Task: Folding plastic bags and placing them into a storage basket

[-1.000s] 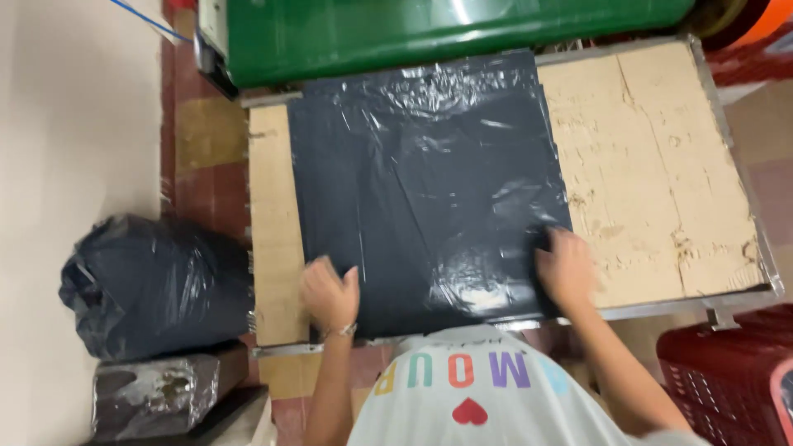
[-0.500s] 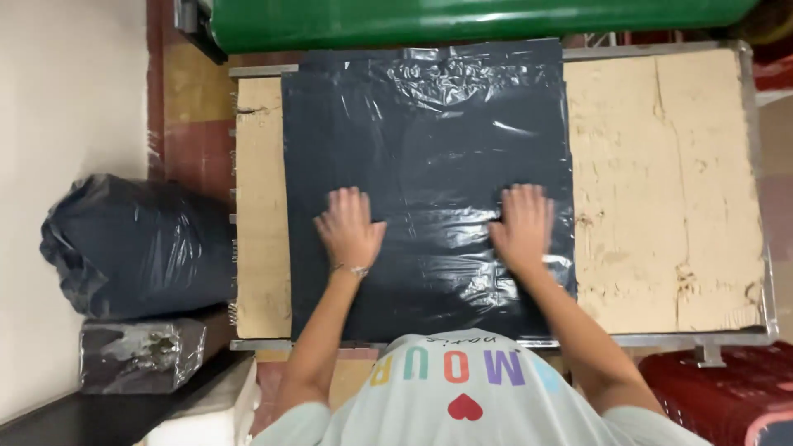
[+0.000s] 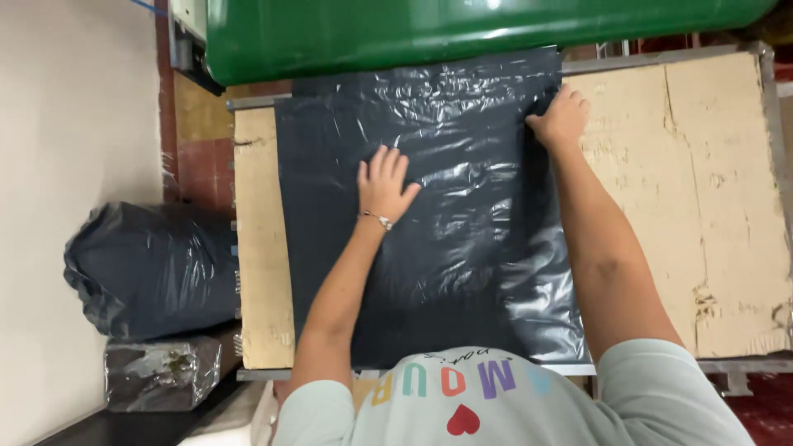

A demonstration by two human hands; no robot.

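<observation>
A large black plastic bag (image 3: 462,272) lies flat on a table covered in tan cardboard (image 3: 702,182). My left hand (image 3: 384,183) rests palm down on the bag's upper middle, fingers spread. My right hand (image 3: 562,116) is at the bag's far right corner, its fingers curled on the plastic edge there. Whether it pinches the edge or only presses on it is unclear.
A green bin (image 3: 462,33) lies along the table's far side. On the floor to the left sit a full black rubbish bag (image 3: 149,268) and a wrapped dark block (image 3: 161,376). A cream wall (image 3: 74,165) runs down the left. The table's metal frame (image 3: 735,363) edges the near side.
Both hands have slid away from me across the bag, from its near edge to its middle and far part. The right hand reached the far right corner.
</observation>
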